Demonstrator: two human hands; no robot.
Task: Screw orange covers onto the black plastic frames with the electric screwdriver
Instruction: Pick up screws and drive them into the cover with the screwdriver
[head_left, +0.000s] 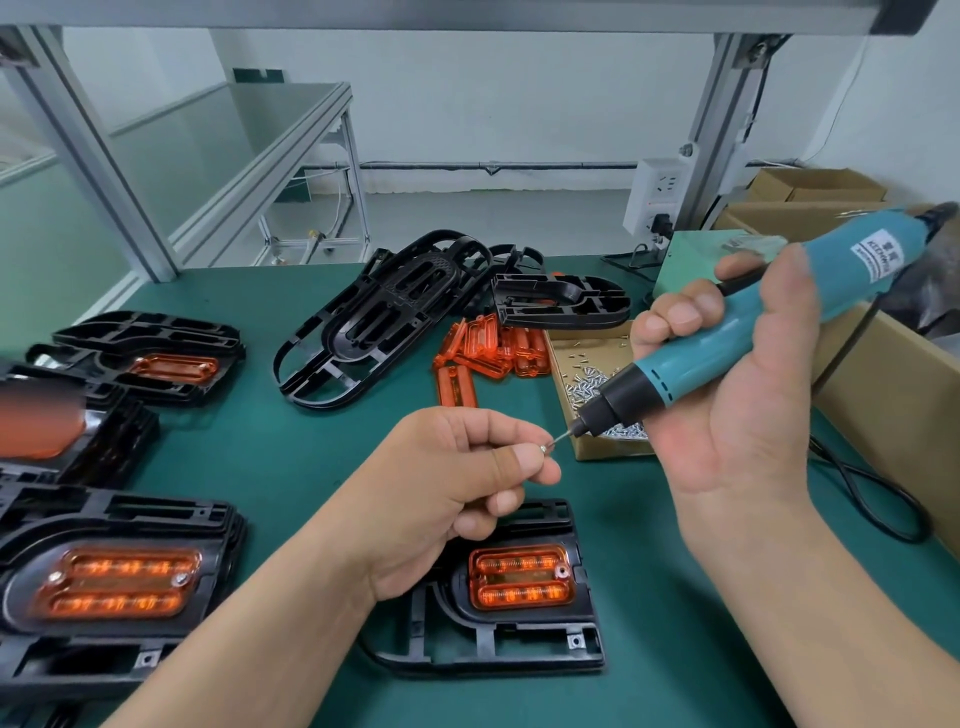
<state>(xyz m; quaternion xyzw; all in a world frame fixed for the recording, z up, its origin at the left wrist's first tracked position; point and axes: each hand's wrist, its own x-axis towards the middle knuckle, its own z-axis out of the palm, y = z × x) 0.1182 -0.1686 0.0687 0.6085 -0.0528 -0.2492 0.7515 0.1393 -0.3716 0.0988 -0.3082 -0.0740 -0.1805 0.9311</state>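
A green tabletop (291, 457) sits under an aluminium rack, with a white wall behind. At its near edge lies a black frame (519, 649) with an orange cover (522, 577) seated in it. Just above the frame hovers the left hand (441, 483), fingers curled, with thumb and forefinger pinching a screw (543, 448) against the bit of the screwdriver (727, 343). Up and right of the frame, the right hand (727, 415) has its fingers wrapped round the teal screwdriver, which tilts down to the left. Beyond the frame, slightly right, an open cardboard box (613, 449) holds spare screws (587, 387). Loose covers (493, 348) lie heaped just left of the box, straight back from the frame. Farther back still is a pile of bare frames (395, 317). Left of the frame stands a stack (114, 571) of frames with covers fitted
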